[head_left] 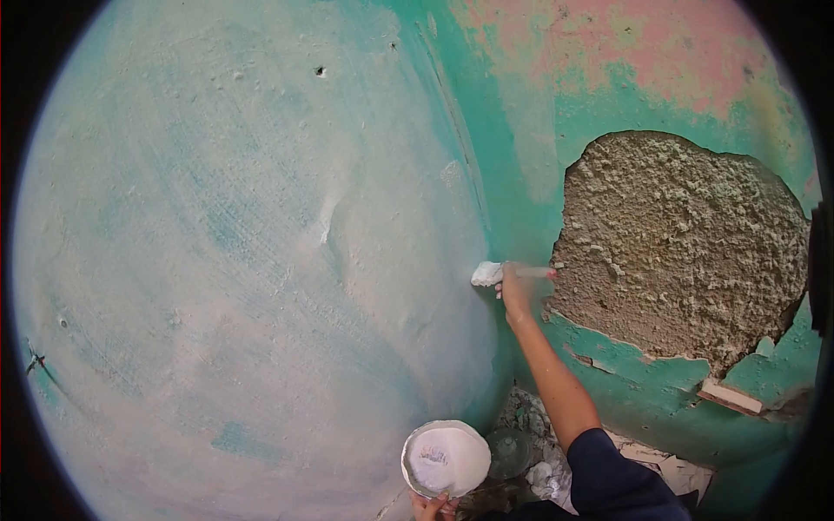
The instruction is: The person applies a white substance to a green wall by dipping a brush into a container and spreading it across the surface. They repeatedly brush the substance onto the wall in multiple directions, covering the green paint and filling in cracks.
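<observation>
My right hand is closed around a paintbrush with bristles coated in white. The bristles touch or nearly touch the left wall close to the corner, and the handle, blurred, points right with a reddish tip. Low in the view, my left hand grips the underside and near rim of a round tub of white paint. Part of that hand is cut off by the bottom edge. Thin, streaky white covers the turquoise of the left wall.
The green right wall has flaking pink paint above and a large patch of bare rough plaster. Below sit a clear round container and white rubble. A wire stub pokes out at far left.
</observation>
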The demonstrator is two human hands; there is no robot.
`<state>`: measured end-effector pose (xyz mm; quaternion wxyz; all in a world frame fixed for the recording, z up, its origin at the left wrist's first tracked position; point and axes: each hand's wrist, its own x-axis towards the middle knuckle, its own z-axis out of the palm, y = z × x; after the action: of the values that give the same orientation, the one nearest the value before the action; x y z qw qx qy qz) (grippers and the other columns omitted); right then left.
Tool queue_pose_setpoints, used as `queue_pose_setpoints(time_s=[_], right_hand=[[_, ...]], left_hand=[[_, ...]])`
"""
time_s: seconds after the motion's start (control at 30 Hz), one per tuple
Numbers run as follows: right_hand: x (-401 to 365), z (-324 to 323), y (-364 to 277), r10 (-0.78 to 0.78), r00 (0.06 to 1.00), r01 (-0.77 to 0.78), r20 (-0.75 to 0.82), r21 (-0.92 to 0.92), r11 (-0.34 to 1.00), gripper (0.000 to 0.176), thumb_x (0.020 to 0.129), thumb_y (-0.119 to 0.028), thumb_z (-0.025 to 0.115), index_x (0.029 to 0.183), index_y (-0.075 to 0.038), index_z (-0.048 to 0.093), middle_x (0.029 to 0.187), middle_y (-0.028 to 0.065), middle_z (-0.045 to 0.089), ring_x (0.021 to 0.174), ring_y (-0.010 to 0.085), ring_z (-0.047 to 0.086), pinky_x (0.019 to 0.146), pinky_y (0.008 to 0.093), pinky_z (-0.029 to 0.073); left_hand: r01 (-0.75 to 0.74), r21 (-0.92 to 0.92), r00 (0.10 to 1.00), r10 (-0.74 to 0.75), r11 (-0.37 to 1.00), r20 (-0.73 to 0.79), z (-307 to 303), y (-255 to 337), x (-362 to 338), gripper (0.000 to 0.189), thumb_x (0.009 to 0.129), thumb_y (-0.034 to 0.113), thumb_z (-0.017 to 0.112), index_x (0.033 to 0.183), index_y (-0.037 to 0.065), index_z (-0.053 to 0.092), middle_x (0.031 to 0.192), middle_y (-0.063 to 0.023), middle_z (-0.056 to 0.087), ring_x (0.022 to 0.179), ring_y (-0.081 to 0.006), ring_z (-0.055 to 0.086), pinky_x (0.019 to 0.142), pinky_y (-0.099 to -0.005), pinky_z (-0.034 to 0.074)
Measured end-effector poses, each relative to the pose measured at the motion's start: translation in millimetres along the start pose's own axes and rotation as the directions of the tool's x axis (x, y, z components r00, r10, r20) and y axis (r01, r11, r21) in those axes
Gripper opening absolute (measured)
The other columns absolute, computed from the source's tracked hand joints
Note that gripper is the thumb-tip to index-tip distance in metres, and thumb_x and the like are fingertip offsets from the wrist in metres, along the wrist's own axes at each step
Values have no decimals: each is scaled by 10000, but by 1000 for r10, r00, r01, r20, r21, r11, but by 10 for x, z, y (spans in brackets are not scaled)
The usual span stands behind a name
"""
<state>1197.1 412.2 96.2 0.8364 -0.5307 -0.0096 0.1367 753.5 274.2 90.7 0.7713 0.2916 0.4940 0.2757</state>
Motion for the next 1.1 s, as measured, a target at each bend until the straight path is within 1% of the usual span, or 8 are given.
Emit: queue_pose_setpoints(time_s=[0.07,0.2,0.4,0.53,0.67,0.8,0.97,1.1], right_hand=[[10,63,-243,-147,986,162,75,-258,953,274,878,-242,603,1021,-10,580,824,133,672,681,218,666,552,329,518],[-98,585,-1259,-407,893,430,193,-635,641,467,835,-326,575,1074,74,599,906,273,675,936,448,636,877,473,485],[-17,1496,-2791,-834,534,776,141,-473,417,395,864,-351,543,897,26,657,753,202,683,740,349,683,714,429,532],[-199,1540,-3086,-697,674,735,246,-124,667,313,893,-288,564,918,12,647,750,123,678,704,210,675,602,337,534],[-127,1237,-2044,-505,855,453,122,300,840,218,943,-213,541,1036,-17,567,900,104,639,678,146,620,540,281,499],[-148,634,-905,-175,981,149,79,267,952,231,949,-210,542,1076,-16,540,919,74,615,676,139,593,488,267,490],[-59,162,-358,-77,990,78,122,-5,997,248,927,-212,554,1045,5,569,813,97,645,652,182,633,519,298,508],[85,393,-1010,-319,917,396,240,-442,805,360,856,-297,585,933,54,616,783,200,679,770,338,676,711,430,521]], left_hand=[[24,13,999,-24,1000,22,54,49,-20,679,835,71,586,1442,40,283,1328,-157,475,1228,-318,486,1023,-459,455],[45,85,993,-54,995,101,-20,91,-11,703,848,105,603,1455,58,252,1323,-170,474,1136,-346,561,902,-441,525],[-49,-76,993,56,996,101,13,3,67,744,848,120,618,1466,88,206,1304,-174,484,1059,-369,605,678,-381,572],[-68,47,998,67,997,20,5,19,98,705,852,123,607,1445,63,230,1287,-176,491,1098,-356,586,816,-415,557],[-68,-29,996,70,997,64,-3,-31,139,684,854,121,601,1439,54,254,1276,-174,506,1106,-340,578,888,-434,530],[-48,-14,992,49,999,116,-2,-49,104,658,860,136,597,1433,58,282,1265,-179,521,1076,-306,590,862,-428,538],[59,150,990,-76,987,117,-110,-92,178,663,867,153,601,1438,50,279,1278,-176,522,1099,-283,585,870,-419,533],[19,135,988,-39,991,149,17,-109,88,679,877,143,595,1460,55,256,1316,-175,494,1157,-290,555,934,-416,518]])
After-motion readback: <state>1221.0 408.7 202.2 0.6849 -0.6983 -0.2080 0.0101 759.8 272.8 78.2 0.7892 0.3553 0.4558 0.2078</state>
